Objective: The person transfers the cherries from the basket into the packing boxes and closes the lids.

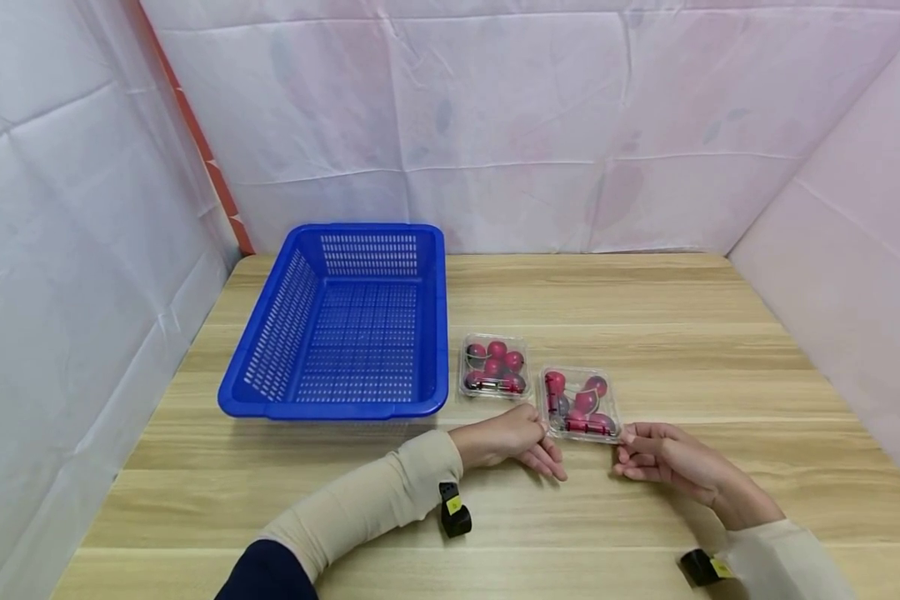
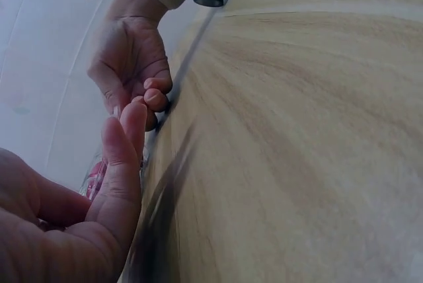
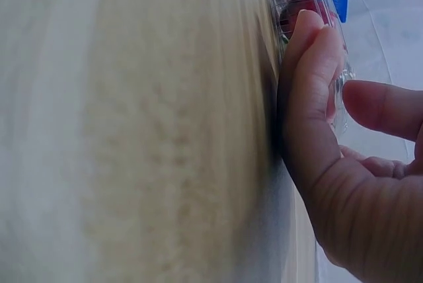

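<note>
Two clear plastic boxes of red cherries lie on the wooden table. The nearer-right cherry box [image 1: 583,404] is between my hands, its lid closed. My left hand [image 1: 512,437] pinches its near left corner, the other fingers stretched toward me. At the near right corner, my right hand [image 1: 678,462] pinches the edge between thumb and fingers. In the right wrist view the clear box edge [image 3: 340,121] stands between thumb and fingertips. Just left and farther back sits the other cherry box [image 1: 495,367], untouched. The left wrist view shows only a sliver of the held box [image 2: 96,178] behind the left fingers.
A blue perforated basket [image 1: 437,350] with nothing in it stands left of the boxes. White cloth walls [image 1: 495,125] enclose the table [image 1: 682,317] at the back and sides. Small black cameras are strapped to both wrists.
</note>
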`<act>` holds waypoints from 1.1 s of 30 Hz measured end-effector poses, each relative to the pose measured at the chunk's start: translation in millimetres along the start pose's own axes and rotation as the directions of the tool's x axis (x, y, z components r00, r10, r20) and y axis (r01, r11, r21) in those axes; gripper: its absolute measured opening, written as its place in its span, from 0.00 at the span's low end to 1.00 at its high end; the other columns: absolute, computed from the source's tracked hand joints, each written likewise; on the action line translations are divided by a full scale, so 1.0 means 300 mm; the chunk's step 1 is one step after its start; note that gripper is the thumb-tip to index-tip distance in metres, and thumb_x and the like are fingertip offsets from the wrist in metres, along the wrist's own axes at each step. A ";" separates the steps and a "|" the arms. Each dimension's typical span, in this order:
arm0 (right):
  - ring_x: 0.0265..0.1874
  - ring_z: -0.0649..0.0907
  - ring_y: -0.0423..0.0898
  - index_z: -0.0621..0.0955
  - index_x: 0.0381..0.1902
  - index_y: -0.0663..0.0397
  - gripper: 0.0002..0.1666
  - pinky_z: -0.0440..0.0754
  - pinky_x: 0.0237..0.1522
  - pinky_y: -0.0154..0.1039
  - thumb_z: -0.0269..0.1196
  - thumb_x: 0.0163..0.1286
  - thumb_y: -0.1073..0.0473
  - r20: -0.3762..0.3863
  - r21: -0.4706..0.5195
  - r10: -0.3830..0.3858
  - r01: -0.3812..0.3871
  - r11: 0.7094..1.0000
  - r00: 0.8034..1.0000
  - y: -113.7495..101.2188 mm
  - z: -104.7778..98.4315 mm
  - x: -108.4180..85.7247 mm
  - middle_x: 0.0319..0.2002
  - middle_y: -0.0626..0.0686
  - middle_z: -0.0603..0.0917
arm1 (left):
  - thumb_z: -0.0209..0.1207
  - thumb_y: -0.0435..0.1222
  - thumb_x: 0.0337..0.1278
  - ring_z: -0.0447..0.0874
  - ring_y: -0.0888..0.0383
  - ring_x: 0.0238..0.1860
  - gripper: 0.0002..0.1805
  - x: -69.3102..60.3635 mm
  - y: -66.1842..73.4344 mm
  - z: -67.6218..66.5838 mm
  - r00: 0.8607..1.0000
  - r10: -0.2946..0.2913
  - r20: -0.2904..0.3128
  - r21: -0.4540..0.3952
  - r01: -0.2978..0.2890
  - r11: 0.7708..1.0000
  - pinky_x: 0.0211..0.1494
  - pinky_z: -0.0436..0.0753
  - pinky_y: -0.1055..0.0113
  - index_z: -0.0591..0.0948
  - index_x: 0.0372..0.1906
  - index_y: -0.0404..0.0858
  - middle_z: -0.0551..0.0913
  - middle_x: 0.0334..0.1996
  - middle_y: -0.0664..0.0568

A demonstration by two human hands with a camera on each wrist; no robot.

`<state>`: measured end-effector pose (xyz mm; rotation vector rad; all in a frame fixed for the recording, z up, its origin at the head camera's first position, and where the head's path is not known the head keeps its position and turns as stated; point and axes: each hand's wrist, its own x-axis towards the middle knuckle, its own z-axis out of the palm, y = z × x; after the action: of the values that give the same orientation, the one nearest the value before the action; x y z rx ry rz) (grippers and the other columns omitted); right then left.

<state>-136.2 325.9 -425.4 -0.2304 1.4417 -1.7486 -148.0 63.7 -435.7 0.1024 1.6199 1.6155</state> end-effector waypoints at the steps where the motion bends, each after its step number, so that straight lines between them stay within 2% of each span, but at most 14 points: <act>1: 0.43 0.85 0.46 0.74 0.44 0.62 0.14 0.81 0.48 0.36 0.40 0.77 0.66 0.001 -0.001 -0.002 0.002 1.000 1.000 0.000 0.000 0.000 0.38 0.52 0.81 | 0.36 0.19 0.58 0.86 0.37 0.38 0.17 0.000 0.000 0.000 1.000 0.001 0.001 -0.006 -0.001 1.000 0.35 0.85 0.63 0.77 0.27 0.19 0.84 0.29 0.30; 6: 0.43 0.85 0.46 0.74 0.45 0.61 0.14 0.81 0.48 0.36 0.40 0.78 0.66 0.006 -0.004 -0.009 0.009 1.000 1.000 0.001 -0.003 0.000 0.38 0.52 0.81 | 0.35 0.21 0.63 0.85 0.36 0.39 0.20 0.003 0.001 -0.007 1.000 0.002 0.010 -0.016 -0.002 1.000 0.36 0.85 0.61 0.75 0.20 0.24 0.82 0.30 0.26; 11: 0.43 0.85 0.47 0.74 0.45 0.62 0.14 0.81 0.48 0.36 0.40 0.78 0.66 -0.001 -0.002 -0.009 0.009 1.000 1.000 0.000 -0.004 0.002 0.38 0.52 0.81 | 0.34 0.23 0.66 0.85 0.37 0.38 0.22 0.005 0.002 -0.016 1.000 0.007 0.006 -0.003 -0.007 1.000 0.33 0.85 0.63 0.73 0.18 0.27 0.81 0.22 0.35; 15: 0.43 0.85 0.46 0.74 0.45 0.63 0.13 0.81 0.49 0.35 0.42 0.77 0.65 -0.032 0.004 -0.003 0.003 1.000 0.999 -0.003 -0.004 0.003 0.38 0.52 0.81 | 0.39 0.29 0.71 0.87 0.42 0.27 0.22 -0.008 0.002 -0.020 0.998 0.054 -0.029 0.120 -0.051 0.991 0.25 0.84 0.65 0.72 0.19 0.27 0.78 0.17 0.42; 18: 0.42 0.85 0.45 0.74 0.44 0.63 0.12 0.82 0.47 0.35 0.44 0.78 0.63 -0.082 -0.019 0.010 -0.011 1.000 0.997 -0.006 0.001 0.003 0.37 0.52 0.81 | 0.44 0.36 0.73 0.84 0.51 0.16 0.23 -0.038 0.008 -0.022 0.994 0.097 -0.051 0.311 -0.076 0.947 0.19 0.82 0.65 0.74 0.20 0.29 0.78 0.15 0.43; 20: 0.39 0.85 0.44 0.73 0.46 0.66 0.13 0.83 0.44 0.35 0.45 0.78 0.60 -0.153 -0.108 0.013 -0.030 0.994 0.988 -0.010 0.010 0.002 0.36 0.52 0.80 | 0.46 0.39 0.73 0.80 0.57 0.12 0.24 -0.066 0.017 -0.024 0.989 0.139 -0.046 0.503 -0.097 0.859 0.18 0.80 0.67 0.74 0.19 0.32 0.78 0.12 0.46; 21: 0.38 0.85 0.44 0.72 0.47 0.68 0.15 0.83 0.42 0.35 0.46 0.78 0.59 -0.206 -0.168 0.015 -0.050 0.985 0.978 -0.013 0.018 0.000 0.36 0.52 0.80 | 0.48 0.41 0.72 0.78 0.60 0.12 0.24 -0.078 0.021 -0.026 0.985 0.167 -0.044 0.604 -0.107 0.790 0.19 0.79 0.68 0.75 0.18 0.34 0.77 0.12 0.49; 23: 0.34 0.84 0.44 0.68 0.51 0.73 0.21 0.84 0.38 0.36 0.47 0.78 0.56 -0.332 -0.315 0.001 -0.112 0.942 0.943 -0.023 0.038 -0.008 0.36 0.54 0.80 | 0.49 0.43 0.70 0.75 0.63 0.14 0.22 -0.101 0.027 -0.029 0.970 0.244 -0.020 0.779 -0.137 0.612 0.22 0.76 0.71 0.78 0.19 0.39 0.76 0.13 0.55; 25: 0.32 0.84 0.45 0.64 0.57 0.77 0.28 0.84 0.35 0.37 0.48 0.77 0.53 -0.445 -0.474 -0.050 -0.188 0.860 0.894 -0.035 0.061 -0.017 0.37 0.59 0.81 | 0.50 0.44 0.69 0.73 0.64 0.18 0.20 -0.121 0.030 -0.031 0.937 0.349 0.010 0.899 -0.162 0.408 0.25 0.72 0.72 0.78 0.20 0.44 0.75 0.15 0.59; 27: 0.31 0.84 0.48 0.60 0.61 0.79 0.33 0.84 0.32 0.40 0.48 0.77 0.51 -0.519 -0.612 -0.132 -0.260 0.747 0.844 -0.048 0.084 -0.027 0.40 0.66 0.81 | 0.51 0.43 0.68 0.72 0.64 0.25 0.15 -0.140 0.029 -0.031 0.891 0.452 0.036 0.955 -0.164 0.248 0.28 0.71 0.72 0.81 0.27 0.46 0.75 0.21 0.60; 29: 0.32 0.84 0.52 0.61 0.62 0.79 0.34 0.84 0.32 0.44 0.50 0.76 0.50 -0.536 -0.741 -0.245 -0.311 0.595 0.808 -0.054 0.104 -0.034 0.42 0.70 0.80 | 0.51 0.44 0.68 0.74 0.63 0.32 0.12 -0.160 0.024 -0.032 0.844 0.533 0.062 0.983 -0.143 0.112 0.33 0.74 0.72 0.82 0.33 0.46 0.78 0.29 0.59; 30: 0.33 0.84 0.56 0.63 0.62 0.78 0.34 0.83 0.34 0.48 0.52 0.75 0.51 -0.518 -0.799 -0.313 -0.319 0.510 0.796 -0.055 0.113 -0.035 0.44 0.72 0.79 | 0.51 0.45 0.68 0.75 0.62 0.37 0.12 -0.168 0.021 -0.032 0.825 0.561 0.068 0.991 -0.119 0.056 0.37 0.76 0.70 0.82 0.37 0.46 0.80 0.35 0.57; 31: 0.36 0.83 0.59 0.65 0.61 0.78 0.33 0.83 0.37 0.52 0.55 0.73 0.53 -0.471 -0.856 -0.392 -0.303 0.418 0.790 -0.052 0.120 -0.033 0.46 0.74 0.77 | 0.51 0.46 0.68 0.76 0.59 0.44 0.13 -0.177 0.019 -0.033 0.815 0.576 0.065 0.996 -0.091 0.016 0.43 0.78 0.68 0.82 0.43 0.45 0.80 0.42 0.54; 33: 0.44 0.80 0.66 0.70 0.58 0.75 0.30 0.78 0.44 0.60 0.62 0.67 0.58 -0.339 -0.939 -0.515 -0.246 0.242 0.787 -0.044 0.133 -0.026 0.52 0.74 0.75 | 0.52 0.49 0.67 0.71 0.52 0.58 0.20 -0.191 0.011 -0.036 0.820 0.571 0.042 0.999 -0.032 -0.027 0.56 0.76 0.62 0.79 0.55 0.42 0.75 0.58 0.48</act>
<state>-113.3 302.2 -398.1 -0.4921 3.0189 -0.6968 -118.4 22.2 -407.2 1.0412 2.9999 0.2950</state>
